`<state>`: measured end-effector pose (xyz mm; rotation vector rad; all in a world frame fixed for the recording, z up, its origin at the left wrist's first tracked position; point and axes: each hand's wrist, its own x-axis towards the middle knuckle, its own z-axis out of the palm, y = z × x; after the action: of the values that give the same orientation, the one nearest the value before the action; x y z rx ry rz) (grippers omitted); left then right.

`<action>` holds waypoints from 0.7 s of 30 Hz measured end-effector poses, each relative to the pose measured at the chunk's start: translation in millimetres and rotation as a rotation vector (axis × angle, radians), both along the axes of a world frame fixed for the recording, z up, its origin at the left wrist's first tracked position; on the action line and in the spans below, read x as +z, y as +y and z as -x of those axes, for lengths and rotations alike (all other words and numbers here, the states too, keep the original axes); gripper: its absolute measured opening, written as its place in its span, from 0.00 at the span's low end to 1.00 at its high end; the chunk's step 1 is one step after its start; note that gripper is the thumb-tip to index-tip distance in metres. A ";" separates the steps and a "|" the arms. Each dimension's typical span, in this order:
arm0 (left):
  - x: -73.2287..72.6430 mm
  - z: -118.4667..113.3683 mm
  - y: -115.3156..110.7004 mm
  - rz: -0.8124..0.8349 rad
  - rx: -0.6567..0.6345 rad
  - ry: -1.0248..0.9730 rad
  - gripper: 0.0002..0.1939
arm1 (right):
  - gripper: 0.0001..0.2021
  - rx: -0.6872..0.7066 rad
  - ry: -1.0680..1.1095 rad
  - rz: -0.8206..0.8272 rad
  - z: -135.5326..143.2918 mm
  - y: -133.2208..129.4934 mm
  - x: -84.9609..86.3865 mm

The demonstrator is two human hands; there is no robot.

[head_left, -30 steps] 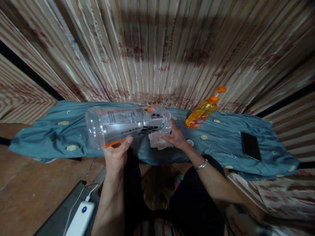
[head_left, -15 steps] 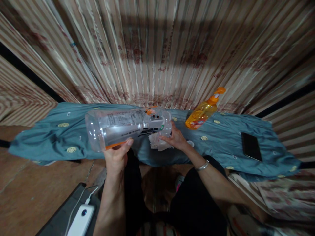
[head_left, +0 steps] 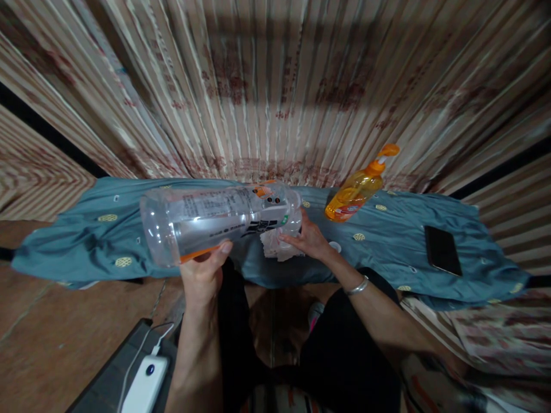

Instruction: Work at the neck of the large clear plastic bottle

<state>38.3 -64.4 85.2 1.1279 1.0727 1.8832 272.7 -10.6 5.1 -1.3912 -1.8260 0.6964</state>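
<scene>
A large clear plastic bottle (head_left: 215,215) with a silver, black and orange label lies sideways in the air over the cloth-covered surface. My left hand (head_left: 206,269) grips its lower side near the base, thumb on the label. Around the neck end on the right are the fingers of my right hand (head_left: 310,236), partly behind the clear plastic. Beneath that end rests a crumpled whitish paper or tissue (head_left: 278,248). A small white cap (head_left: 334,247) lies beside my right wrist.
On the teal cloth (head_left: 387,252) stand an orange pump bottle (head_left: 355,192) and, further right, a dark phone (head_left: 443,250). A striped curtain (head_left: 267,92) hangs behind. A white power bank (head_left: 144,384) with a cable sits at the lower left.
The bottle's base end has shifted slightly left and looks a little larger. Both hands keep their hold. The view has moved slightly.
</scene>
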 end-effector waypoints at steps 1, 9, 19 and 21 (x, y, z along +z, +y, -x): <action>0.3 -0.1 -0.1 -0.004 -0.006 0.002 0.33 | 0.45 0.003 0.003 -0.007 0.0 -0.3 0.5; 1.3 -1.5 -0.2 -0.013 -0.014 -0.050 0.31 | 0.45 -0.003 -0.011 0.000 -0.8 -0.2 -0.1; 0.1 -1.4 0.4 -0.043 -0.033 -0.040 0.31 | 0.45 0.020 -0.003 0.008 -1.0 -0.3 0.7; -0.1 -1.9 0.4 -0.035 -0.029 -0.047 0.32 | 0.46 0.019 -0.004 0.014 -1.1 -0.3 0.3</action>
<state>40.2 -64.0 85.1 1.1082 0.9957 1.9030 273.8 -10.9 5.5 -1.3872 -1.8424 0.7178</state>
